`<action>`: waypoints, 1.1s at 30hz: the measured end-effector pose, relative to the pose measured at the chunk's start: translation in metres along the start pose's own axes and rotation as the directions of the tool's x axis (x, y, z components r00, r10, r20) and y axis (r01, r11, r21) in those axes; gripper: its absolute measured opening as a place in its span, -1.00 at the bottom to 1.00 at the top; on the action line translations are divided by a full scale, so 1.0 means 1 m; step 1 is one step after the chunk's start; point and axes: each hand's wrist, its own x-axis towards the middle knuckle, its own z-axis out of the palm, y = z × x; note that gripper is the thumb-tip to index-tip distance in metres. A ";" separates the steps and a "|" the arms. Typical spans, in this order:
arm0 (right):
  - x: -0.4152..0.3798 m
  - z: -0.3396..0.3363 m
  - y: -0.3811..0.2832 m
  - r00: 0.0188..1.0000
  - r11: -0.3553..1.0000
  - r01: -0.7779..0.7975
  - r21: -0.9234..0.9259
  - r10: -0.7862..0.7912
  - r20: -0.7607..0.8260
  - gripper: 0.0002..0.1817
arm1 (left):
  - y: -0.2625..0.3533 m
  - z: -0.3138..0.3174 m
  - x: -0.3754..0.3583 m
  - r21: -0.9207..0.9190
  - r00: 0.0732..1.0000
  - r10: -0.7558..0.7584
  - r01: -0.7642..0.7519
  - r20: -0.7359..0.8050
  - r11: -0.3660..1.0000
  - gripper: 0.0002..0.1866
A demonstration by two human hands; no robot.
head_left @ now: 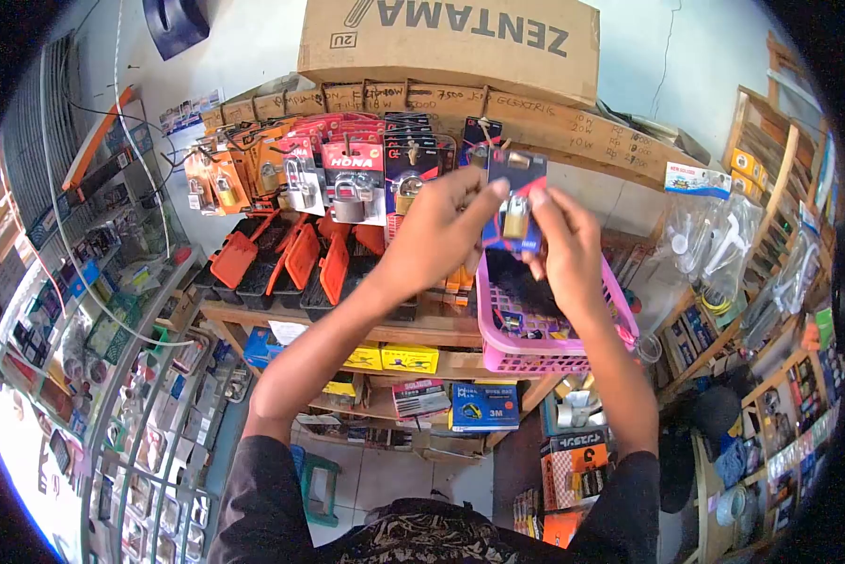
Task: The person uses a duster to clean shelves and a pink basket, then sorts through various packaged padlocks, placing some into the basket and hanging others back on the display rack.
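A dark blue card pack with a brass padlock [515,218] is held up between both hands in front of the hanging rack. My left hand [441,226] pinches the pack's upper left side with closed fingers. On the right edge, the thumb and fingers of my right hand [569,246] are closed on the same pack. Carded padlocks [355,188] hang from hooks just left of my left hand. Below the pack stands a pink basket [535,357] with small packets and dark items inside.
A large cardboard box [450,47] sits above the wooden rail. Black trays with orange flaps [302,258] line the wooden shelf at left. Boxed goods, including a blue box [484,406], fill lower shelves. Plastic bags [714,240] hang at right; a green stool [321,491] stands below.
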 end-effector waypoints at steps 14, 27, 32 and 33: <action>0.028 0.000 -0.003 0.993 0.975 -0.119 0.186 0.119 0.009 -0.73 | 0.010 -0.001 0.028 -0.177 0.979 -0.203 0.195 -0.027 0.965 -0.69; 0.036 -0.001 -0.004 0.949 0.884 -0.309 0.350 0.310 0.055 -0.71 | 0.009 -0.002 0.035 -0.404 0.916 -0.399 0.380 0.040 0.832 -0.67; 0.032 -0.001 0.021 0.955 0.912 -0.292 0.288 0.293 0.043 -0.72 | -0.019 0.002 0.025 -0.366 0.942 -0.335 0.316 0.013 0.875 -0.68; 0.032 0.000 0.029 0.965 0.928 -0.263 0.265 0.259 0.049 -0.72 | -0.021 0.004 0.023 -0.355 0.941 -0.338 0.313 -0.010 0.881 -0.67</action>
